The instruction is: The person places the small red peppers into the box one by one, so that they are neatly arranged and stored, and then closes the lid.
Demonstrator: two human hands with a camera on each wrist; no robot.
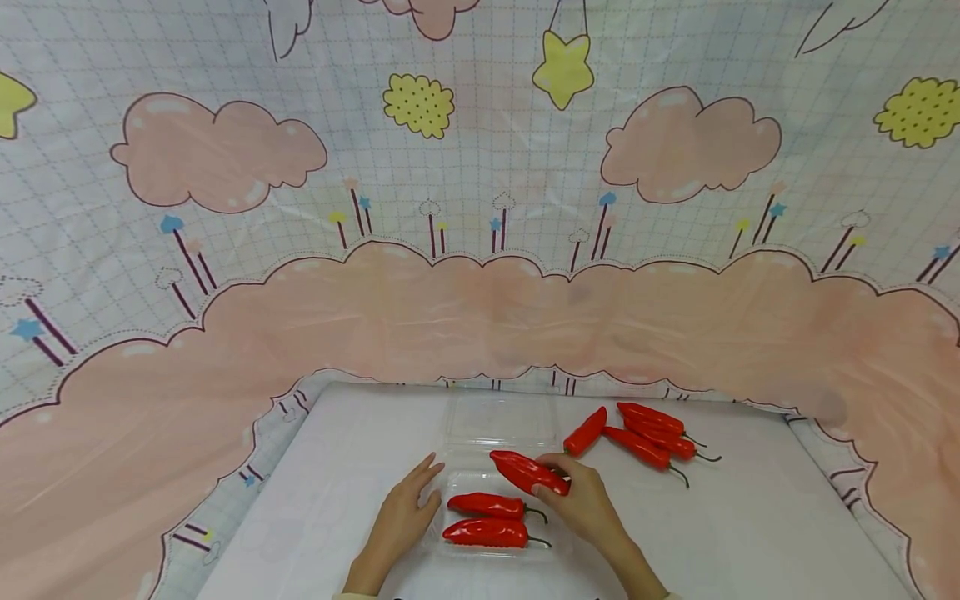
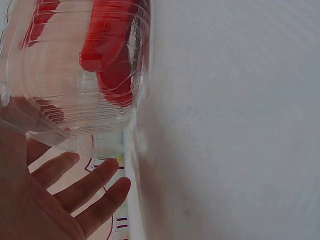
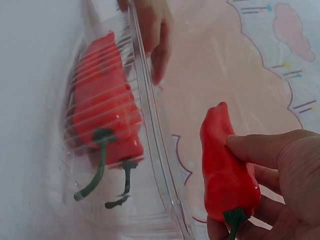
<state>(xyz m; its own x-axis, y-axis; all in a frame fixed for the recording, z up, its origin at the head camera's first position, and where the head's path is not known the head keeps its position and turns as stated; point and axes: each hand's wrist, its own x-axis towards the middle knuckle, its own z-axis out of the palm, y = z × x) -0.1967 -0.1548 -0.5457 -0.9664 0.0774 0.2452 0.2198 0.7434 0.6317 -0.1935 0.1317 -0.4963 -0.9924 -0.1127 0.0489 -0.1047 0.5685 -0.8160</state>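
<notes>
A clear plastic clamshell box (image 2: pixel 95 125) stands on the white table with its lid (image 1: pixel 498 421) folded back. Two red peppers (image 1: pixel 487 532) with green stems lie side by side in its base. Above the far part of the base, my right hand (image 1: pixel 581 500) holds another red pepper (image 3: pixel 225 165) between thumb and fingers, its stem end toward the palm. My left hand (image 1: pixel 405 512) is at the left side of the box, fingers spread and fairly straight, holding nothing. In the left wrist view those fingers (image 2: pixel 95 185) lie near the box's rim; whether they touch it I cannot tell.
To the right of the lid, several more red peppers (image 1: pixel 648 450) lie in a loose group, one slightly apart (image 1: pixel 585 432). White table (image 1: pixel 300 500) surface extends on both sides. A patterned cloth (image 1: pixel 525 317) with clouds and stars hangs behind.
</notes>
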